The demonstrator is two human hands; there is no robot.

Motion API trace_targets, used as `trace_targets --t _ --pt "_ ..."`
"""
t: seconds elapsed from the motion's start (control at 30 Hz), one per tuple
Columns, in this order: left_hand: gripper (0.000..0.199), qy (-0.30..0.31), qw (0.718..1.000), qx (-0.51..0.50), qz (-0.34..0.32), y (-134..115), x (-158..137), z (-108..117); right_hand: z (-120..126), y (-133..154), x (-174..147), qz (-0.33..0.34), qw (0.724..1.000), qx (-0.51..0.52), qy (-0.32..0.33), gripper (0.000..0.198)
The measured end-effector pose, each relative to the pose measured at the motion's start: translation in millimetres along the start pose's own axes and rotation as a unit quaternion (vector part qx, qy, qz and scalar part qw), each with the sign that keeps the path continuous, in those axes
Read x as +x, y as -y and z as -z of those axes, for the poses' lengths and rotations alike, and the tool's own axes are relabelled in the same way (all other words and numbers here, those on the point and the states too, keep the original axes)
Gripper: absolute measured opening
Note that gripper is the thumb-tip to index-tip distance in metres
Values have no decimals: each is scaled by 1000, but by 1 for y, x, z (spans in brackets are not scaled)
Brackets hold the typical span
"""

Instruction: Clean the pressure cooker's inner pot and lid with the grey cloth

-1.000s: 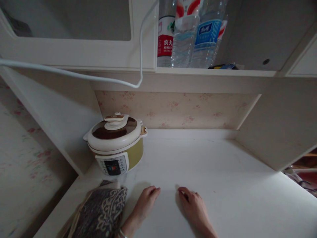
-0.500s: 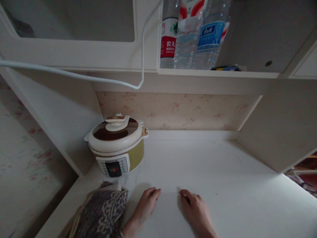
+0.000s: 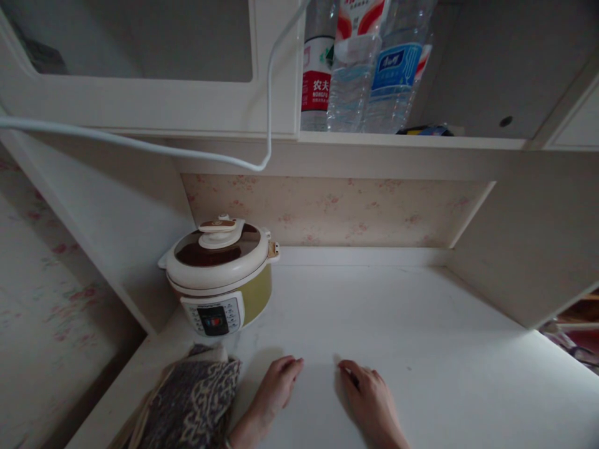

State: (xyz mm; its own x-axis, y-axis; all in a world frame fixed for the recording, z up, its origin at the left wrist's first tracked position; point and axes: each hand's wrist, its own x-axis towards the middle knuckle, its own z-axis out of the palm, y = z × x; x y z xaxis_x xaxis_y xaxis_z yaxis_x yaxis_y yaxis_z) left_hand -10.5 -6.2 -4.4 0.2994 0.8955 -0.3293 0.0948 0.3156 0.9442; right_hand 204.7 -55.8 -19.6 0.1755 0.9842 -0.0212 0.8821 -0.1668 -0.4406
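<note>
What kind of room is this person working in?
Most likely a small home kitchen nook: an electric cooker sits on a white counter, bottled water stands on the shelf above, and flowered wallpaper covers the back wall.

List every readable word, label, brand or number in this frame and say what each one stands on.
"农夫" over "NONGFU": red label of the left water bottle on the shelf.
Blue label on the right water bottle: white characters, too blurred to read.
Red-and-white label on the middle bottle: cut off, unreadable.
Control panel of the cooker: small button text and brand line, too small to read.
Patterned cloth: no text.
</note>
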Motion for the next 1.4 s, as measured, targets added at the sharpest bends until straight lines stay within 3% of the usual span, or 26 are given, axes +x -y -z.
trace_targets --t 0.73,1.4 --pt "48 -7 1000 -6 0 -2 -2 0 -1 2 -2 45 998 -8 -42 37" --pt "48 0 1000 -5 -3 -1 0 0 -4 -1 -2 59 997 -16 -41 34"
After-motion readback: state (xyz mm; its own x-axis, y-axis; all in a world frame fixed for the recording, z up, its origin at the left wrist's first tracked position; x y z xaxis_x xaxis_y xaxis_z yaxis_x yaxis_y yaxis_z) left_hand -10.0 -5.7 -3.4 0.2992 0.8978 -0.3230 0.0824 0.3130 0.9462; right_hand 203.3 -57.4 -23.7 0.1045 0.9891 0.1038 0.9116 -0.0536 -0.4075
